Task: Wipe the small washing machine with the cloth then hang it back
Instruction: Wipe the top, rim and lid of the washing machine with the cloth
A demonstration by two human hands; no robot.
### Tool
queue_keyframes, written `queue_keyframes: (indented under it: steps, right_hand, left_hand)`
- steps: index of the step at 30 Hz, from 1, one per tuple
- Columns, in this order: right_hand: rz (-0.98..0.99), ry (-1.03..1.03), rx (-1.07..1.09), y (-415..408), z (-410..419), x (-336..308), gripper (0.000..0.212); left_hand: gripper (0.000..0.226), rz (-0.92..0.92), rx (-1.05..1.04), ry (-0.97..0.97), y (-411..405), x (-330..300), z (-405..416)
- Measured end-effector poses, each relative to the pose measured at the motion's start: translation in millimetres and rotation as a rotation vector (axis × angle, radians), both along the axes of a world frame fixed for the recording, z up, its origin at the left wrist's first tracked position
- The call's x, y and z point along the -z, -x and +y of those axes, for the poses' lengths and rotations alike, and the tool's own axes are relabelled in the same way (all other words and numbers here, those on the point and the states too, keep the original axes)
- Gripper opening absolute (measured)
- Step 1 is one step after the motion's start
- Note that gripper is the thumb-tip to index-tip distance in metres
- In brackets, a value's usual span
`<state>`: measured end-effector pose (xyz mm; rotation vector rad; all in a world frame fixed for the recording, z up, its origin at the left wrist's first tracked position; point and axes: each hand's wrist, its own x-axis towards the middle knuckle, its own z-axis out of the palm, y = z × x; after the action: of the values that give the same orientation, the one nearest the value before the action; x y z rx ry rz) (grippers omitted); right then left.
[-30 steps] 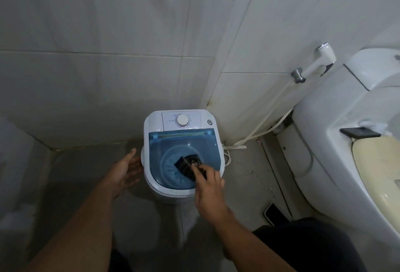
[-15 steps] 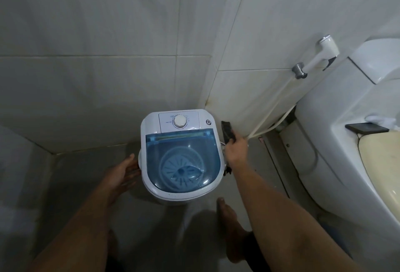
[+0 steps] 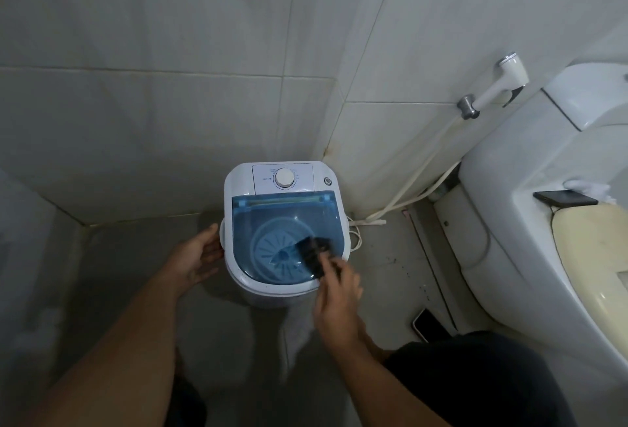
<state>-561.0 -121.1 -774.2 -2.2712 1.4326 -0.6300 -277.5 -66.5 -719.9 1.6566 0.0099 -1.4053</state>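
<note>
Cloth (image 3: 314,254) in right hand (image 3: 336,304)

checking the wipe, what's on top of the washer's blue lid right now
A dark cloth lies on the blue lid, held by the right hand. The lid's near-right corner is covered by both. Through the lid shows the pulsator disc.

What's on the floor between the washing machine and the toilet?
In the head view, a white cord beside the washing machine, then bare stained floor to the toilet.
</note>
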Motion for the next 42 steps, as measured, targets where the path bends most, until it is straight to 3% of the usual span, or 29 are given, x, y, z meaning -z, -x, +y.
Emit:
queue_keyframes:
  steps: [3,5,9,12,17,21,26,34,38,42]
  right_hand:
    - [0.017,-0.004,-0.388,-19,35,-10,0.059]
    - [-0.079,-0.034,-0.464,-31,35,-21,0.053]
    - [-0.336,-0.039,-0.075,-27,-9,-36,0.046]
    - [-0.231,-0.079,0.149,-7,-38,-36,0.049]
    - [0.032,0.071,-0.202,-8,-11,-17,0.048]
    - [0.169,0.059,-0.311,-30,20,-8,0.05]
    - [0.205,0.051,-0.452,-49,38,-8,0.05]
    - [0.185,0.075,-0.822,-76,48,-14,0.06]
    - [-0.052,0.011,-0.527,-77,16,-41,0.053]
    - [-0.075,0.024,-0.189,-51,-32,-46,0.057]
  left_hand:
    - [0.028,-0.004,0.017,0.011,0,0,2]
    - [0.028,-0.006,0.024,0.022,-1,-1,3]
    - [0.03,-0.003,0.034,0.022,-1,-5,3]
    - [0.029,0.001,0.044,0.023,-1,-8,4]
    - [0.028,0.023,0.043,0.032,-4,-8,6]
    - [0.03,0.032,0.051,0.039,-6,-7,8]
    - [0.037,0.039,0.049,0.032,-8,-3,8]
    - [0.067,0.073,-0.019,0.026,-22,0,9]
    - [0.069,0.073,-0.071,0.032,-29,1,13]
    - [0.067,0.064,-0.051,0.037,-26,-1,16]
